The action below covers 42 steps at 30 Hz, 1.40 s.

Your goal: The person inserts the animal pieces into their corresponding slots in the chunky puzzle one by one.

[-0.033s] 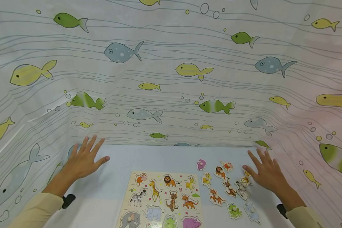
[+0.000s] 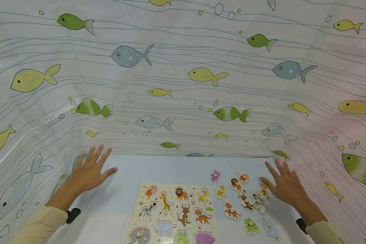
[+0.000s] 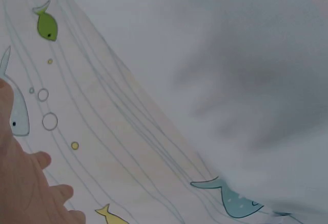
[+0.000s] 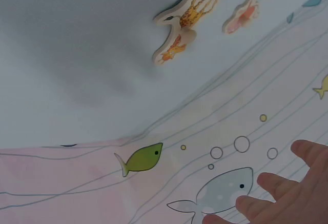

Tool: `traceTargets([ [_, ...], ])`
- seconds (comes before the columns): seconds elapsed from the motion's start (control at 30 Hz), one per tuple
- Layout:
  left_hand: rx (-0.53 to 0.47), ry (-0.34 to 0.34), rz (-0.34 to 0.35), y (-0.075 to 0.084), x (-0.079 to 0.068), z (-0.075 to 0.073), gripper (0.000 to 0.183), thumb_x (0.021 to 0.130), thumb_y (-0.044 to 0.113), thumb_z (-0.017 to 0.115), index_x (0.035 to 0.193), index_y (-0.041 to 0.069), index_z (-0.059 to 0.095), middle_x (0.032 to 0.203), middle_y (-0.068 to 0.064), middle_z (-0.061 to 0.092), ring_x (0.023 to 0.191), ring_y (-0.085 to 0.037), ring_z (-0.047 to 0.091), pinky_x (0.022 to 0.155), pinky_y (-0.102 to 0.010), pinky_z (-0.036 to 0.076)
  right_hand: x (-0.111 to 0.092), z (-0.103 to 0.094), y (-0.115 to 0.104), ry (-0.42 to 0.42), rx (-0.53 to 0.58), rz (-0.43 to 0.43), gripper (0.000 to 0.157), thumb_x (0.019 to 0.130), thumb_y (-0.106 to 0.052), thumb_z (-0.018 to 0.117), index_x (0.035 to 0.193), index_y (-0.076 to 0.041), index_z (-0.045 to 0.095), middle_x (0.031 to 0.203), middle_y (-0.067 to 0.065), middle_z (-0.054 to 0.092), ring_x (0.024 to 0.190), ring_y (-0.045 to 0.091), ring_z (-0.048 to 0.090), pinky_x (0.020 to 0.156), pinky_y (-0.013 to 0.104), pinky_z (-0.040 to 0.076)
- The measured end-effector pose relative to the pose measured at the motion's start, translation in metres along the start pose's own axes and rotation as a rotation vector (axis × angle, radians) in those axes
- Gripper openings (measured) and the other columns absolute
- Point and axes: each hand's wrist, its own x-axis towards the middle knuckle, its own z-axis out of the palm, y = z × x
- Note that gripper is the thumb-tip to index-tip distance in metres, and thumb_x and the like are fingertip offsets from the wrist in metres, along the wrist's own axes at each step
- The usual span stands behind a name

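Note:
My left hand (image 2: 89, 171) hovers with spread fingers over the left of the table and holds nothing. On the other side my right hand (image 2: 285, 184) is also spread and holds nothing; in the head view it partly covers the giraffe piece (image 2: 263, 191). A wooden animal puzzle board (image 2: 170, 212) lies at the front middle, with an elephant piece (image 2: 139, 235) in its lower left corner. To its right lie loose knobbed pieces, among them a zebra (image 2: 260, 204), a frog (image 2: 250, 225), a lion (image 2: 236, 184) and a purple hippo (image 2: 215, 176). The right wrist view shows the giraffe piece (image 4: 189, 21) lying flat.
A pale table (image 2: 109, 210) carries the board and pieces. Fish-printed sheeting (image 2: 177, 101) stands as walls behind it and at both sides. Other loose pieces include a tiger (image 2: 232, 210), a kangaroo (image 2: 245, 202) and a blue-grey animal (image 2: 269, 227).

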Motion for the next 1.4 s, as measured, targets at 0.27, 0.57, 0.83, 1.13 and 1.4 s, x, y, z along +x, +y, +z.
traceTargets([
  [0.27,-0.021,-0.010,-0.006,-0.002,-0.001,0.000,0.086,0.086,0.067,0.041,0.150,0.019,0.012,0.155,-0.022,0.009,0.141,-0.047,-0.006,0.104,-0.071,-0.005,-0.002,0.002,0.002,-0.007,0.007,-0.016,0.074,0.090,-0.058,0.044,0.150,-0.023,0.018,0.152,0.025,0.018,0.139,0.051,0.001,0.099,0.076,0.007],
  [0.57,-0.023,-0.035,0.006,-0.001,-0.008,0.010,0.085,0.085,0.069,0.040,0.150,0.019,0.015,0.155,-0.022,0.011,0.141,-0.046,-0.006,0.103,-0.073,0.001,-0.005,0.008,0.000,-0.063,0.027,0.005,0.075,0.090,-0.060,0.041,0.150,-0.022,0.018,0.152,0.026,0.017,0.137,0.053,0.002,0.100,0.076,0.005],
  [0.83,-0.147,-0.120,0.077,0.011,-0.026,0.024,0.083,0.081,0.065,0.053,0.148,0.022,0.025,0.153,-0.019,0.020,0.142,-0.044,0.007,0.103,-0.071,0.011,-0.010,0.011,-0.005,-0.030,0.028,0.006,0.073,0.090,-0.059,0.044,0.149,-0.020,0.023,0.150,0.026,0.022,0.136,0.055,0.009,0.098,0.076,0.010],
  [1.13,-0.188,-0.156,0.111,0.024,-0.038,0.039,0.082,0.078,0.061,0.061,0.145,0.025,0.031,0.152,-0.014,0.028,0.140,-0.043,0.019,0.103,-0.069,0.019,-0.020,0.012,-0.020,-0.055,0.083,0.003,0.074,0.089,-0.059,0.045,0.148,-0.019,0.024,0.151,0.025,0.022,0.138,0.051,0.008,0.101,0.075,0.008],
  [1.4,-0.228,-0.194,0.136,0.033,-0.044,0.040,0.082,0.077,0.061,0.061,0.144,0.021,0.035,0.150,-0.014,0.033,0.138,-0.044,0.024,0.101,-0.068,0.027,-0.028,0.014,-0.029,-0.068,0.090,-0.005,0.074,0.088,-0.060,0.046,0.148,-0.020,0.026,0.151,0.023,0.024,0.138,0.051,0.014,0.100,0.074,0.014],
])
